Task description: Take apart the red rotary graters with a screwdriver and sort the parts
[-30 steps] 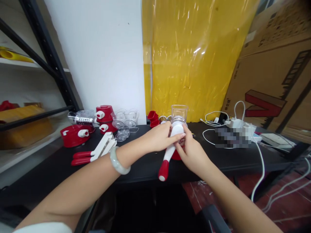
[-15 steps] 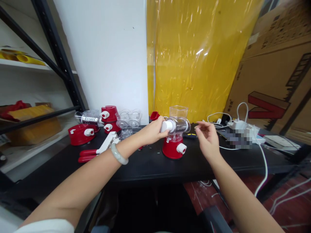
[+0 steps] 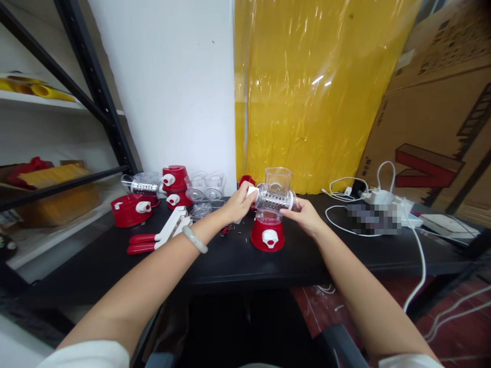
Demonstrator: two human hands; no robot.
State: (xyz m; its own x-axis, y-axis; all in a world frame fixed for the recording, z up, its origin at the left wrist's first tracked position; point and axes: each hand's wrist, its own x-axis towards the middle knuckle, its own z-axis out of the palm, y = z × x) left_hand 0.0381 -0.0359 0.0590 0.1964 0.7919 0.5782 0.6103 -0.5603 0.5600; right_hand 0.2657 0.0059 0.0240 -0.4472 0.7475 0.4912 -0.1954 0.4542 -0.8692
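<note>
A rotary drum grater stands upright on the black table, with a red base (image 3: 267, 236), a white knob (image 3: 270, 238) facing me and a clear hopper (image 3: 278, 178) on top. Its perforated metal drum (image 3: 273, 199) lies sideways inside the clear housing. My left hand (image 3: 238, 203) is closed around the white piece (image 3: 252, 191) at the drum's left end. At the other end, my right hand (image 3: 305, 214) grips the grater's rim, thumb in front; its farther fingers are partly hidden. Behind my left hand is a red part (image 3: 246, 180), mostly covered.
To the left are another grater (image 3: 144, 185), red bases (image 3: 128, 210), clear plastic parts (image 3: 207, 189) and white pieces with red handles (image 3: 159, 237). Small screws (image 3: 240, 233) lie mid-table. White cables (image 3: 345, 232), a charger (image 3: 379, 197) and a large carton (image 3: 429, 128) are at right.
My right hand has moved left onto the drum's right end. The grater has turned, so its base knob now faces me. My left hand has shifted slightly left, keeping hold.
</note>
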